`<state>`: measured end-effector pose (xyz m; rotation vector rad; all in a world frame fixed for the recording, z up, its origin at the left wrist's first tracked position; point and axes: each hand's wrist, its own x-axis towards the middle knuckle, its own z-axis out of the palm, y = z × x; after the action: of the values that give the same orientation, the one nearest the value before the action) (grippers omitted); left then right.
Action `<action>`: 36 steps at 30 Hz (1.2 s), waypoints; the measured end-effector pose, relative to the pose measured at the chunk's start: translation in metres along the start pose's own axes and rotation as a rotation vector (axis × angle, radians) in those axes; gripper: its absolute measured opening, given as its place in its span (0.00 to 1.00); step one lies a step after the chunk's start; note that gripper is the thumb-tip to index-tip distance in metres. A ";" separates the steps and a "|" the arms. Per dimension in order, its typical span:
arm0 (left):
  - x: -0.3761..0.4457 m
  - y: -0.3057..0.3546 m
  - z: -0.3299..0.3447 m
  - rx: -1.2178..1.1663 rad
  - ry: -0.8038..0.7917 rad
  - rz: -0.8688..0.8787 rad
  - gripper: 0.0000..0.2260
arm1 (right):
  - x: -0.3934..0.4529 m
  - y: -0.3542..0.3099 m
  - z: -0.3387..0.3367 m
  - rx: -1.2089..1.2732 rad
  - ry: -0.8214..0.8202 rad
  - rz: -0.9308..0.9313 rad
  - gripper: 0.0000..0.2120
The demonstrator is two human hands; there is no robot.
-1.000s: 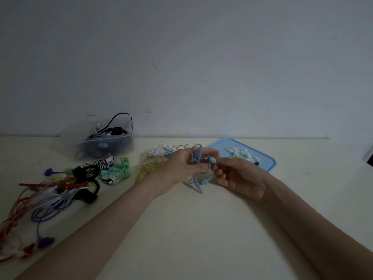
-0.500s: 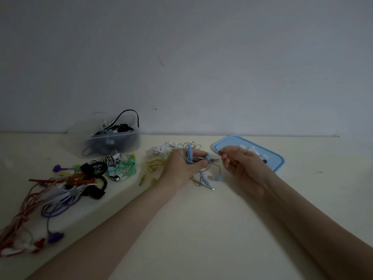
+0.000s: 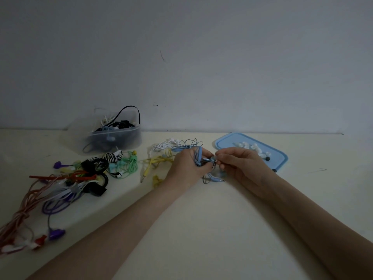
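Checking the blue earphones (image 3: 198, 157): where are they, who has them? (eng1)

Mid-table, just off the surface. left hand (image 3: 186, 166) grips the coiled cable, fingers curled round it. right hand (image 3: 242, 164) pinches the earbud (image 3: 213, 158) between thumb and fingertips, right beside the left thumb. (eng2)

Axis? (eng1)

Coil's long axis runs roughly upright across the left fingers. Loose tail drops to the table (image 3: 201, 229). jack plug (image 3: 221, 180) lies flat, tip pointing right. (eng2)

Look? (eng1)

Light blue cable, pale bud, metal plug. Light is dim, so the bud is probably round-tipped, can't confirm. (eng2)

Surroundings? (eng1)

blue lid (image 3: 281, 158) just behind the right hand, small ear tips (image 3: 252, 147) on it. yellow earphones (image 3: 156, 160) and white earphones (image 3: 163, 146) sit left of the left hand, partly hidden by it. green earphones (image 3: 129, 165) further left. clear tub (image 3: 121, 138) of cables at the wall. Left fingers cover most of the coil. (eng2)
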<state>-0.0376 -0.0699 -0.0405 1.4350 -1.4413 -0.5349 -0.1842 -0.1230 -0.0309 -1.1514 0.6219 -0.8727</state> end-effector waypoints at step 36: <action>-0.003 0.001 0.001 0.117 0.066 0.146 0.06 | -0.003 0.000 0.000 -0.078 0.023 0.009 0.05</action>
<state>-0.0395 -0.0670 -0.0416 1.4115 -1.5318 -0.3129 -0.1857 -0.1201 -0.0309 -1.2091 0.6846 -0.8616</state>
